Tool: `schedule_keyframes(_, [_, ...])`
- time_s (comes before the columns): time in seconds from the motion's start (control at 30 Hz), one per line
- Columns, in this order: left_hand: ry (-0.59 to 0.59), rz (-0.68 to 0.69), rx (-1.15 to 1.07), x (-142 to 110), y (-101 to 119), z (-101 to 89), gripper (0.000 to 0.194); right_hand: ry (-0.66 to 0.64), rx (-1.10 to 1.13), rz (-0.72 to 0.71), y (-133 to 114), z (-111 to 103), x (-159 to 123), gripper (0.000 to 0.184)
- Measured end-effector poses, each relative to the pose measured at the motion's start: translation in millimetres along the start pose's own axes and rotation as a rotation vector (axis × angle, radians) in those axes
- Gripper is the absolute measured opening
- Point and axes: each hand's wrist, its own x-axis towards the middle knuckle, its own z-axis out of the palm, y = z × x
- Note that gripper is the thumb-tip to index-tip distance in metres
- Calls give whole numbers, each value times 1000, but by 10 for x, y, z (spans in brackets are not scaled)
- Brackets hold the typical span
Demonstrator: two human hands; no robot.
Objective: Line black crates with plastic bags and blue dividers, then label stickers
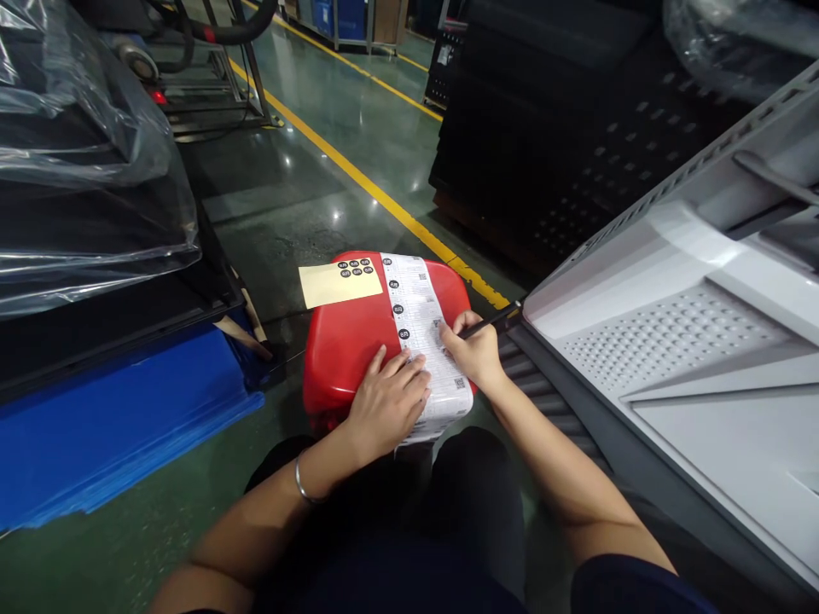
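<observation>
A long white strip of printed labels lies across a red plastic stool and hangs over its near edge. Round black stickers run down the strip's left side, and small square codes show on its right. My left hand rests flat on the strip and the stool, fingers spread. Closed around a black pen, my right hand touches the strip's right side; the pen's tip is hidden by my fingers. At the stool's far left lies a pale yellow sticker sheet with several round black stickers, overhanging the edge.
To the right stands a large white machine panel with a studded area. Plastic-wrapped black goods and blue sheets are at the left. A dark stack rises behind a yellow floor line.
</observation>
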Motion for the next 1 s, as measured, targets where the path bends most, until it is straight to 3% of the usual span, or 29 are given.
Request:
schedule_keyframes(0.4, [70,31,38,-6,-24,37,30,22,-13,-80,21,21,24,32])
schedule_keyframes(0.67, [45,111,7,-64,144,-59,28,58,244,64,-49,-73,114,31])
schedule_keyframes(0.8, [57,98,25,43,124,-81,30,54,203,32,-43,-64,136,32])
schedule_keyframes(1.0, [-14,38,57,103,5,-3,32,35,104,-9,54,-13,138,35])
